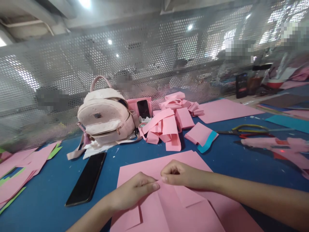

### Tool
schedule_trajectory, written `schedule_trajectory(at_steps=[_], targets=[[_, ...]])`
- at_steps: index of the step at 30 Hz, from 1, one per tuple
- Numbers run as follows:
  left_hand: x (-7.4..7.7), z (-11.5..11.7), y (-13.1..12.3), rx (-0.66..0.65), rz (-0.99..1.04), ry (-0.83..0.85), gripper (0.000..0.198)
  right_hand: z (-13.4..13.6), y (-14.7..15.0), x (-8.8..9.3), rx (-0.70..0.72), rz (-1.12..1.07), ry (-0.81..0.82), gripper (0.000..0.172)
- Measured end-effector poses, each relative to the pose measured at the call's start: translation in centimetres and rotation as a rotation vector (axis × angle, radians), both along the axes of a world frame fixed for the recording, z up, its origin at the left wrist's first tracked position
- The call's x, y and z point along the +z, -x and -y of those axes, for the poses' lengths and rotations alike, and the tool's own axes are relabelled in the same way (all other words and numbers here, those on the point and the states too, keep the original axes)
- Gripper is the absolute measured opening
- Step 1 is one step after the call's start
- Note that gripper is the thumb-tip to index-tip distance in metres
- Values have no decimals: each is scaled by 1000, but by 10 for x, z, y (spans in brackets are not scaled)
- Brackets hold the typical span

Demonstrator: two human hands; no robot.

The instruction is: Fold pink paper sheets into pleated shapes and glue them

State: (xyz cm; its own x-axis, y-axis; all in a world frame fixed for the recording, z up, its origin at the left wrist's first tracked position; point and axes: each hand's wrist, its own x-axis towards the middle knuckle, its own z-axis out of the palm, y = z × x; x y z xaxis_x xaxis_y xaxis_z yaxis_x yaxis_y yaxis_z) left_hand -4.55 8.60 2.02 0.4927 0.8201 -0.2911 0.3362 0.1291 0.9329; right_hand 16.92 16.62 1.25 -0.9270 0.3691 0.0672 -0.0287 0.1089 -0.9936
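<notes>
Evidently light, the folded pink paper [167, 206] lies at the near middle of the bench [54, 170] — probably stiff enough to crease, easily bent, best held along its far edge. The left hand [134, 191] and right hand [181, 174] are curled nearly closed there, thumbs pinching it against fingers.

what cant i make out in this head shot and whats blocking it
- Paper: head view, near edge cut off by the bottom edge.
- Left hand: head view, most fingertips hidden by the hand itself.
- Glue gun: head view, rear end cut off by the right edge.
- Bag: head view, contents hidden by its front.
- Beyond the mesh: head view, blurred and covered by the mesh.
</notes>
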Motion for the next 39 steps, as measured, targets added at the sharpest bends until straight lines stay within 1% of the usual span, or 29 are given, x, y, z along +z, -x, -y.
schedule_trajectory(at_steps=[4,9,14,16,19,21,24,28,30,32,36,37,39], targets=[[0,3,-4,14,-49,-4,51,0,0,0,-7,22,-17,56],[1,0,-4,-30,-10,1,50,-4,-3,0,30,47,-63,54],[3,1,-5,-53,-26,13,50,-6,-1,0,78,103,-13,53],[4,3,-7,-63,-43,6,50,-6,2,1,106,125,-9,47],[5,4,-10,-64,-49,-12,51,-4,3,4,129,139,-48,37],[3,5,-11,-44,-33,-22,50,-2,3,5,121,126,-67,34],[-3,6,-11,34,9,-33,50,0,1,5,76,91,-49,35],[-11,5,-12,159,121,-29,50,1,1,1,20,40,-13,42],[-12,4,-13,209,131,-55,49,1,1,-1,-3,35,-23,43],[-11,3,-14,225,108,-76,47,2,2,-2,-16,44,-38,39],[-7,5,-15,201,108,-100,50,6,2,-1,-14,79,-44,19],[-7,5,-15,203,115,-99,51,6,2,-1,-19,83,-39,16],[-7,6,-17,234,124,-80,49,6,2,1,-32,73,-26,17]])
